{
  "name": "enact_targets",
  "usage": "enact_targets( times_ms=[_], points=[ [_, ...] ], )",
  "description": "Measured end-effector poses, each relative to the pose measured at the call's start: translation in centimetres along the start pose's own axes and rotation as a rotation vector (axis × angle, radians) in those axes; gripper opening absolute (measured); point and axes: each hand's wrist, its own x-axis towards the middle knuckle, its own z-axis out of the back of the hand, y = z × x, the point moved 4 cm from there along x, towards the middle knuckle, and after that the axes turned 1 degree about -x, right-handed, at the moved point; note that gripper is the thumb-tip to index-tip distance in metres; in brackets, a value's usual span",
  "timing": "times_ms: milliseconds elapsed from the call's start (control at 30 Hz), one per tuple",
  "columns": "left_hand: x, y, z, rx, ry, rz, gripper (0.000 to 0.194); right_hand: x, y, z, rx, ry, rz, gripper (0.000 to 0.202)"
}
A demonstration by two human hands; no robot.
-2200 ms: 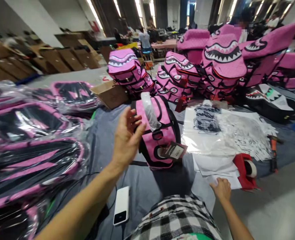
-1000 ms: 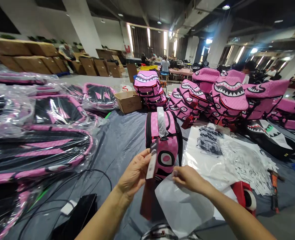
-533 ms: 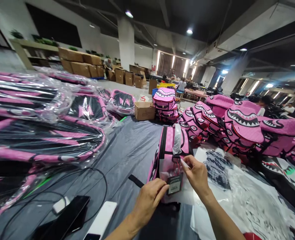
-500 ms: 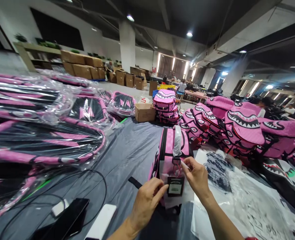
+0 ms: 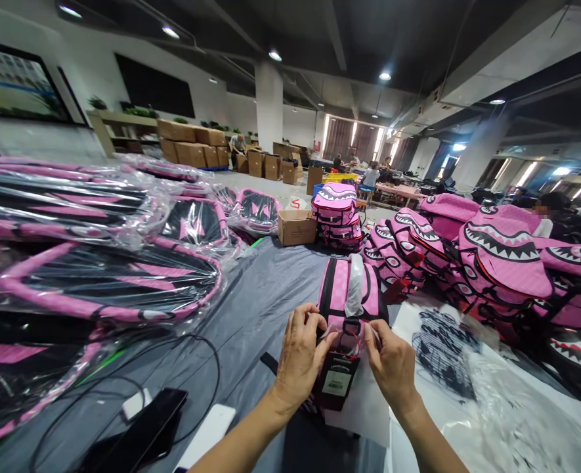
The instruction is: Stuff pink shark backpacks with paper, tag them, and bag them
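A pink and black backpack (image 5: 327,289) lies in front of me, its top handle (image 5: 354,286) wrapped in clear plastic. From the metal loop below the handle hangs a black hang tag (image 5: 338,382) with a pale label, on a red cord. Behind the tag spreads a translucent plastic bag (image 5: 364,404). My left hand (image 5: 297,355) pinches its upper edge left of the loop. On the right, my right hand (image 5: 388,361) pinches the other side of that edge between thumb and fingers. Both hands sit close to the cord.
Plastic-wrapped pink and black backpacks (image 5: 113,276) are piled at left. More pink shark-mouth backpacks (image 5: 504,253) crowd the right. A cardboard box (image 5: 296,228) stands ahead. Black phone (image 5: 145,424), cable and white power bank (image 5: 209,433) lie near left; printed plastic bags (image 5: 511,407) near right.
My left hand has moved up from beside the tag to the plastic's upper edge. The tag now hangs tilted in front of the plastic. The view has shifted slightly left.
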Motion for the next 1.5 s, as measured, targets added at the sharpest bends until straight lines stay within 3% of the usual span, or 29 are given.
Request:
enact_targets(
  times_ms=[233,333,500,567,700,900,1067,1233,1400,1500],
  points=[
    [1.7,-0.2,-0.2,0.009,-0.058,0.068,0.015,1.1,-0.3,0.8,0.011,-0.003,0.008,0.047],
    [3.2,-1.1,-0.7,0.035,-0.055,0.067,0.016,2.6,-1.1,1.1,0.084,0.067,-0.044,0.045],
    [3.2,-2.0,-0.3,0.036,0.096,0.121,0.020,3.9,-2.0,0.9,0.377,0.237,-0.111,0.041],
    [2.4,-2.0,0.0,0.041,0.145,0.122,0.020,3.9,-2.0,1.0,0.425,0.230,-0.123,0.040],
    [1.4,-1.7,0.0,0.125,0.123,0.090,0.021,3.7,-1.8,0.8,0.453,0.197,-0.135,0.041],
    [3.2,-2.7,-1.5,0.358,0.138,0.071,0.023,3.5,-2.6,0.2,0.622,0.219,-0.232,0.039],
    [4.5,-4.3,-1.8,0.344,0.202,0.039,0.023,3.7,-3.4,0.0,0.772,0.224,-0.343,0.041],
    [5.1,-4.0,-1.7,0.271,0.217,0.120,0.020,4.9,-1.8,-0.2,0.854,0.380,-0.350,0.047],
    [5.5,-2.9,-1.1,0.065,0.292,0.243,0.035,5.3,0.7,-0.5,0.887,0.602,-0.333,0.043],
    [4.8,-2.4,-0.4,0.023,0.245,0.256,0.038,5.0,1.7,-0.4,0.978,0.698,-0.326,0.037]
  ],
)
